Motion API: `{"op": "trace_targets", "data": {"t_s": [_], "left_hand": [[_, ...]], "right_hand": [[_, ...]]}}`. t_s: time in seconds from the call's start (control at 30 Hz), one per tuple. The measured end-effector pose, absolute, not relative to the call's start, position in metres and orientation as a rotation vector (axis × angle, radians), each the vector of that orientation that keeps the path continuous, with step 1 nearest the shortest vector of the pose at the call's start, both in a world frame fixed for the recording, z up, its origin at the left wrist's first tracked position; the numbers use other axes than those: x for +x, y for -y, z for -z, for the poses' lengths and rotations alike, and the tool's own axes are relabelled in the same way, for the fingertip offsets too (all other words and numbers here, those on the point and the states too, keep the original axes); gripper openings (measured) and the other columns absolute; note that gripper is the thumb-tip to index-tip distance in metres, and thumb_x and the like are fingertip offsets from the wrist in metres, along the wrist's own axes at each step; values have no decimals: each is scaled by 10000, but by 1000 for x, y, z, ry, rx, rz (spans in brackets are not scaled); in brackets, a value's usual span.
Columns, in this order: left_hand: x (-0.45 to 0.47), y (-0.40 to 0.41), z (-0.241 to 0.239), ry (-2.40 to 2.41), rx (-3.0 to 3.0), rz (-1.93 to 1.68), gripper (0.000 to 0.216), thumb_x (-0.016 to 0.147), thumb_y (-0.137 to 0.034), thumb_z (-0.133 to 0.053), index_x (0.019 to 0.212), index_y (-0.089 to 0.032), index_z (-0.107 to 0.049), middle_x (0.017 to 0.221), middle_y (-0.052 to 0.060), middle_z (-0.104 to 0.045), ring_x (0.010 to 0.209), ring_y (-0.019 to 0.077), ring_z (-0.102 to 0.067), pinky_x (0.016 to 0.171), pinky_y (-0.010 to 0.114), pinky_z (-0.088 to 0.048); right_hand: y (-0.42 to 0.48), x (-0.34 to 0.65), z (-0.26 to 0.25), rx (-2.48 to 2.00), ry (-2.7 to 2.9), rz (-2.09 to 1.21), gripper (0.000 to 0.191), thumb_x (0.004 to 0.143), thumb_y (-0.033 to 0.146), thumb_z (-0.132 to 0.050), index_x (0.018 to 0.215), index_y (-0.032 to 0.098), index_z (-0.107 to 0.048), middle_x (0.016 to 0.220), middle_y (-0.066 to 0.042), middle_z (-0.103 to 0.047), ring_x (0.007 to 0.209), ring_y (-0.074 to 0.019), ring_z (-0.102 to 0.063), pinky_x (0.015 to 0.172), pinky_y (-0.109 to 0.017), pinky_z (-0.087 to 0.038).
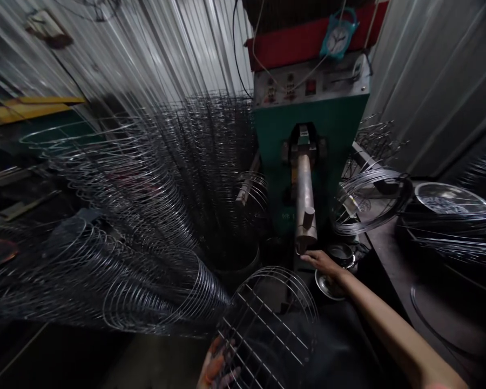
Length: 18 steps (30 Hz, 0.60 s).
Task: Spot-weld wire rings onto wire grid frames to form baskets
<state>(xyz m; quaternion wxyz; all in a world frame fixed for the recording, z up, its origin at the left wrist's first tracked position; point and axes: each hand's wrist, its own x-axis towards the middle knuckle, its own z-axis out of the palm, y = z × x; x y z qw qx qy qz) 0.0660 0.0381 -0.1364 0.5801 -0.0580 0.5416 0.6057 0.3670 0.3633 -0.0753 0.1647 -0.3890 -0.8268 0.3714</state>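
Observation:
My left hand point(215, 368), in an orange-tipped glove at the bottom centre, is closed on the lower edge of a round wire grille point(267, 319) made of a ring with crossing bars. My right hand point(322, 263) reaches forward with the arm stretched out. Its fingers lie out flat just below the end of the metal cylinder point(305, 202) that sticks out of the green machine point(311, 140). A small metal bowl point(340, 255) sits right beside that hand.
Large stacks of wire rings point(146, 227) fill the left and centre. More wire coils point(368, 200) and a metal basin point(449, 199) lie on the right bench. A control panel point(310, 84) and a teal clock point(338, 37) top the machine. Corrugated walls stand behind.

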Motion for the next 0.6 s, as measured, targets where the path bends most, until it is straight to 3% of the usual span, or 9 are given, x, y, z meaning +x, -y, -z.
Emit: {"op": "trace_targets", "data": {"t_s": [0.33, 0.6], "left_hand": [[74, -38, 125, -1300, -96, -1412, 660, 430, -413, -824, 1027, -281, -575, 1051, 120, -646, 1264, 417, -348, 914, 560, -389], [80, -39, 118, -1351, -82, -1431, 684, 398, -366, -840, 1017, -280, -563, 1042, 118, -640, 1259, 428, -348, 885, 570, -407]], "right_hand": [[-348, 367, 87, -1150, 2380, -934, 338, 900, 357, -363, 1061, 191, -609, 1019, -68, -667, 935, -201, -606, 814, -297, -441], [-356, 371, 82, -1091, 2440, -898, 320, 872, 305, -427, 1070, 172, -640, 1035, -106, -664, 963, -231, -603, 849, -349, -451]]}}
